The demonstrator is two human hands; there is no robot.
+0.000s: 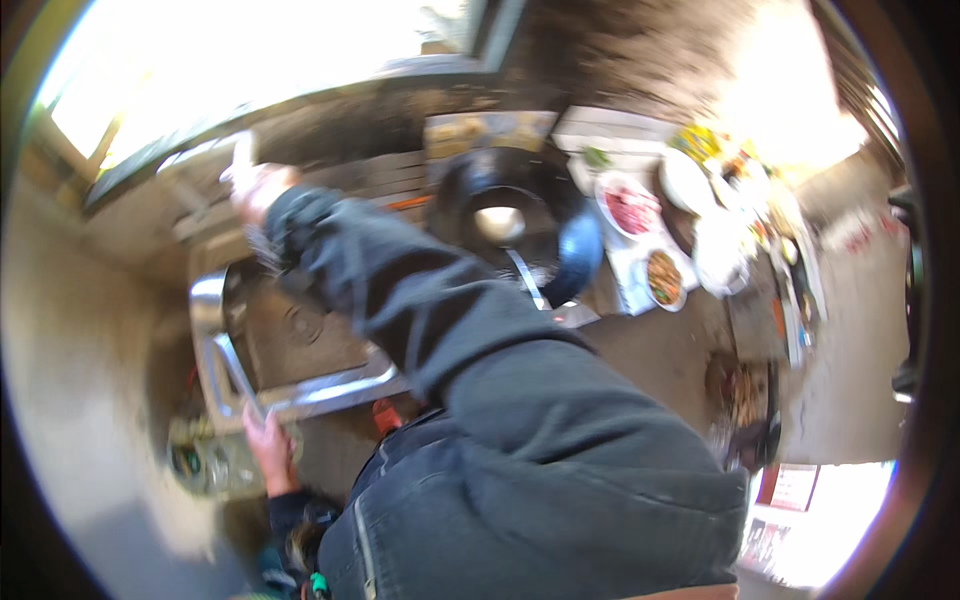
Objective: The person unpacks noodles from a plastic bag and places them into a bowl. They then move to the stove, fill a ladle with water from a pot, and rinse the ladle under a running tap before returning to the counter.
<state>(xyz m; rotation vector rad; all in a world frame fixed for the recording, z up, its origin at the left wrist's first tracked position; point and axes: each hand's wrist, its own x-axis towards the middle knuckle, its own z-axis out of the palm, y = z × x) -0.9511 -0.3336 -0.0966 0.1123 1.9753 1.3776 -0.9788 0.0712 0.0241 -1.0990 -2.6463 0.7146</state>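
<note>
My left hand [270, 446] grips the lower end of a long metal handle [241, 379] at the near left corner of a metal sink [337, 390]. Just above the handle's upper end is a shiny metal vessel [208, 300]; blur hides whether the two are joined. The basin's drain [304, 322] shows to the right. Stretched across the sink in a dark sleeve, my right hand [262, 191] is at a blurred white fixture [244, 154], possibly a tap, below the window. I cannot tell whether its fingers are closed on it. My right sleeve covers part of the basin.
Right of the sink sits a large dark wok [480, 165] with a long-handled metal utensil [529, 277] in it. Beyond it are a bowl of raw meat [630, 206], a bowl of chopped food [664, 277] and white dishes [686, 180]. A greenish crate [217, 465] stands below the sink.
</note>
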